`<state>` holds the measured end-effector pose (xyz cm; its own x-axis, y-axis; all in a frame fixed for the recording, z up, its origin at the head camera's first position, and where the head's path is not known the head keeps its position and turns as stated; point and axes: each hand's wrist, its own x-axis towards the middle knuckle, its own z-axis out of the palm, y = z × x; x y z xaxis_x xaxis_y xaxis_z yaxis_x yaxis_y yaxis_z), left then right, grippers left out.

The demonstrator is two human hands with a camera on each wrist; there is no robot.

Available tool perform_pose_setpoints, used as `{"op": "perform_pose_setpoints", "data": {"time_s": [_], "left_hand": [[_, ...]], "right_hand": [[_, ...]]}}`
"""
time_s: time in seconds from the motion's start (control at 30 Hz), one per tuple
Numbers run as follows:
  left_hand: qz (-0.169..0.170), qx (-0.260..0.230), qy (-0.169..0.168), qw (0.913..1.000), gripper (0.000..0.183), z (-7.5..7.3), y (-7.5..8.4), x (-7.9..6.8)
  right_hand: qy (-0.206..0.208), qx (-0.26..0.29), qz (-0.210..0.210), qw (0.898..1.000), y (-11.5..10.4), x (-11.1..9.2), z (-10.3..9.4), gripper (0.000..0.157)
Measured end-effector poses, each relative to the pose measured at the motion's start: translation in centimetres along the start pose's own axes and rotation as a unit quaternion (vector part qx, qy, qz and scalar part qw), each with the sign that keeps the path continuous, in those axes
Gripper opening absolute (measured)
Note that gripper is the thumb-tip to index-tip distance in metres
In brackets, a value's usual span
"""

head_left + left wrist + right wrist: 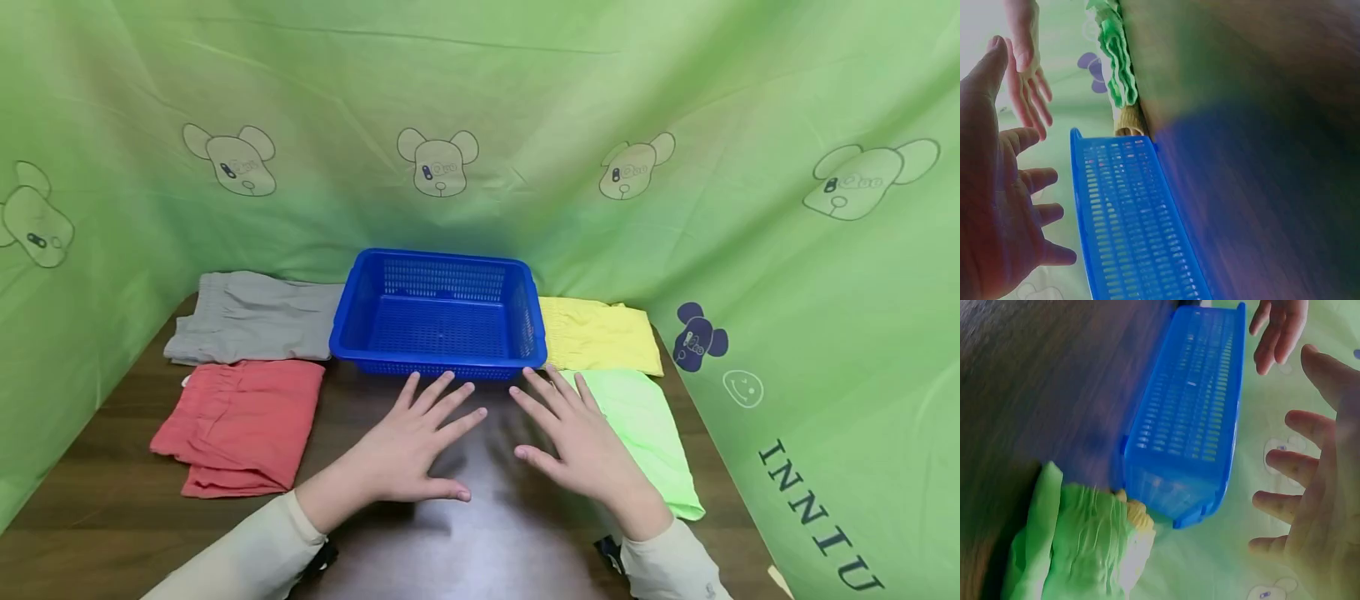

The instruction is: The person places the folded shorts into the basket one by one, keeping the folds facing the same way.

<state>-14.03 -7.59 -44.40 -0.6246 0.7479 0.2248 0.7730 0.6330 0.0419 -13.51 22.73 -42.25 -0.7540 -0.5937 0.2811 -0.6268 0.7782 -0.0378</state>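
My left hand (412, 446) hovers over the table with its fingers spread, holding nothing. Opposite it, my right hand (577, 437) is spread the same way, palm down, and overlaps the edge of a folded bright green garment (652, 433) in the head view. Just beyond both sets of fingertips stands a blue plastic basket (438, 364) with slotted walls and a bare floor. In the left wrist view the basket's long side (1129, 212) lies past the fingers. The right wrist view shows the basket (1185, 394) beyond the right hand (1316, 487), the green garment (1085, 544) below.
Left of the basket lies a folded grey garment (258, 321), with a folded red garment (243, 425) in front of it. A folded yellow garment (600, 333) is at the basket's right. Green curtain (525, 83) encloses the brown wooden table (97, 533) at the back and sides.
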Motion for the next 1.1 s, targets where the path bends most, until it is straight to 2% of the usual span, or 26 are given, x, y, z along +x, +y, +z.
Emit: {"op": "perform_pose_setpoints", "data": {"time_s": [0.4, 0.67, 1.1], "left_hand": [[-0.002, -0.045, -0.015, 0.9989, 0.095, 0.6, 2.1, 2.6], [0.031, -0.024, 0.007, 0.9992, 0.094, 1.2, 4.1, 5.1], [0.056, 0.004, -0.004, 0.9984, 0.093, 2.3, 5.9, 8.3]], "right_hand": [[0.017, 0.009, 0.031, 0.999, 2.2, -2.2, -1.0, 0.07], [0.037, 0.012, 0.055, 0.998, 3.6, -3.4, -1.9, 0.066], [0.062, 0.017, 0.085, 0.994, 5.4, -5.2, -2.3, 0.058]]}}
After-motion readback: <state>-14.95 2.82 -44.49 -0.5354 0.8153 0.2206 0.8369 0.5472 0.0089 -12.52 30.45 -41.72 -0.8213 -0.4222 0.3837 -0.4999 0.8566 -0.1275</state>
